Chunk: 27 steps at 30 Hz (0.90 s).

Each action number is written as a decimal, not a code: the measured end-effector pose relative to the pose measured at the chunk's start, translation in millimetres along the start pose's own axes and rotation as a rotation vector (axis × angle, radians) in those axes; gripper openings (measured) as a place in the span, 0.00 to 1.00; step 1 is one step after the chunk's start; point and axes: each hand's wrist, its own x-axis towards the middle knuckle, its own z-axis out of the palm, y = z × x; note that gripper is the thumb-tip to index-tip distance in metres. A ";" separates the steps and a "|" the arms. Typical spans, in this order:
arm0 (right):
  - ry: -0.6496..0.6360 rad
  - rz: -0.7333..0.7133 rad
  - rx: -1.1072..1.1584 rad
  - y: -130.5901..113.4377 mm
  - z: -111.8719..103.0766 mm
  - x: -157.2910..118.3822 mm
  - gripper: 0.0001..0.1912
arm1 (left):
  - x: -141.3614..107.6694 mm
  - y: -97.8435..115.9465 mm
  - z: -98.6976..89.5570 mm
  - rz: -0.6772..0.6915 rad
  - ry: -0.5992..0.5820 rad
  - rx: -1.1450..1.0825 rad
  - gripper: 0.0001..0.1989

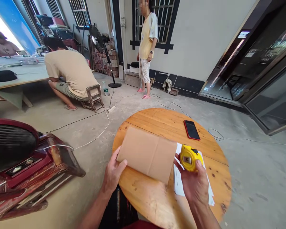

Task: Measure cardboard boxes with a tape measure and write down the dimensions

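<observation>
Between my thumb and fingers, my left hand (114,170) grips the lower left corner of a brown cardboard piece (146,154), which has a crease running across its right part. The cardboard is tilted over the round wooden table (154,203). A yellow tape measure (190,158) is in my right hand (195,184), held near the cardboard's right edge. No pulled-out blade shows on it. White paper sheets (178,183) lie on the table beneath my right hand, partly hidden by it and by the cardboard.
A phone with a red edge (192,129) lies on the table's far right. At left a dark red fan (14,149) rests on a wooden stand. One person (69,70) sits on a small chair; another person (146,41) stands by the wall. Cables (105,127) cross the floor.
</observation>
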 end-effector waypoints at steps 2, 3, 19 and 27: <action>0.010 0.026 0.019 3.7 -8.6 -11.4 0.16 | -18.6 -18.6 -10.3 0.004 0.025 0.006 0.35; 0.014 0.035 0.028 5.2 -12.9 -16.3 0.16 | -26.9 -27.6 -14.2 0.006 0.046 0.023 0.34; -0.057 -0.065 -0.048 -15.5 -45.7 -9.9 0.18 | -47.0 -28.2 9.9 0.137 0.165 0.477 0.26; -0.559 0.098 -0.304 -37.2 -92.1 -56.6 0.37 | -106.6 20.9 6.0 0.015 -0.147 0.352 0.17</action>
